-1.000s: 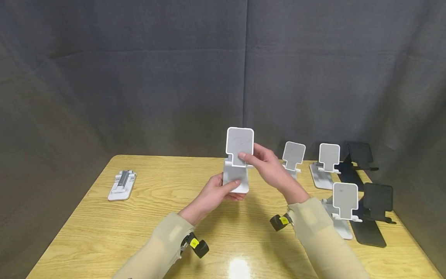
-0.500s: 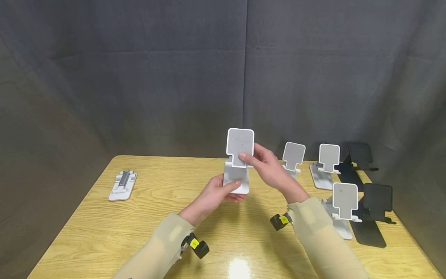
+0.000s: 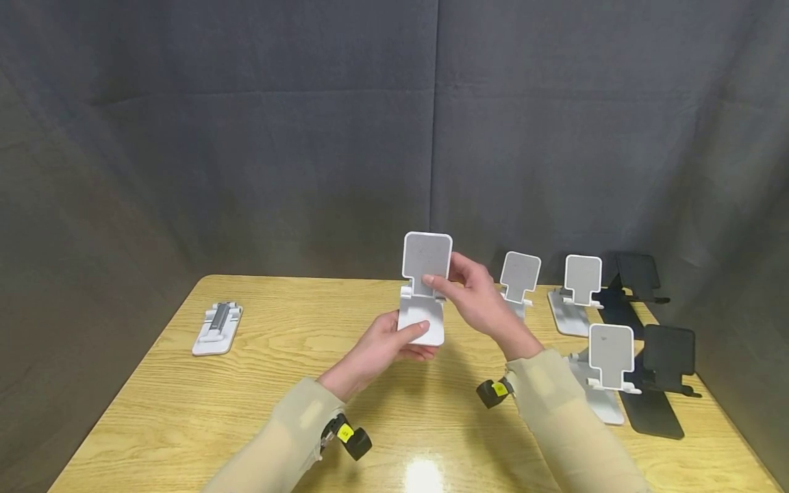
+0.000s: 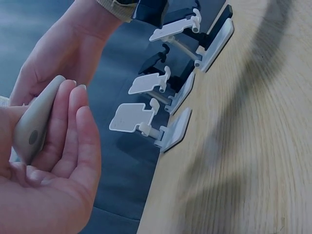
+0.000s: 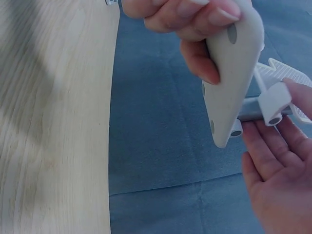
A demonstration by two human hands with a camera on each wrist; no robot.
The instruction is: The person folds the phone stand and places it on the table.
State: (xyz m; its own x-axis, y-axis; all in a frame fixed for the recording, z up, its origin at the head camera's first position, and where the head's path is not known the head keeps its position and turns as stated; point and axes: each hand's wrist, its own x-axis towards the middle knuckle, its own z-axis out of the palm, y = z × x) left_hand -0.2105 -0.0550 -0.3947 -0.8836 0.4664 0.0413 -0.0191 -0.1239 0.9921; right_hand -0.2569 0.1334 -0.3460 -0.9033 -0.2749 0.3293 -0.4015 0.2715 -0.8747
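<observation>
A white phone stand (image 3: 427, 255) with a grey pad is held unfolded above the table, at the middle of the head view. My left hand (image 3: 382, 342) grips its base (image 3: 425, 315), thumb on top and fingers beneath. At the upper plate, my right hand (image 3: 477, 298) pinches the lower right side with its thumb on the pad; the other fingers go behind. In the right wrist view the underside of the base (image 5: 234, 78) faces the camera, and the metal stem (image 5: 251, 109) shows beside the right fingers. Only the edge of the base (image 4: 36, 124) appears in the left wrist view.
A folded white stand (image 3: 218, 329) lies at the table's left. On the right stand several unfolded ones: white stands (image 3: 520, 276), (image 3: 582, 279), (image 3: 610, 356) and black stands (image 3: 637, 274), (image 3: 668, 356). A dark curtain (image 3: 308, 137) hangs behind the wooden table (image 3: 296, 308).
The held stand has moved slightly down and to the right, and its base now looks brighter, as if tilted a little. Both hands keep their hold. The other stands have not moved.
</observation>
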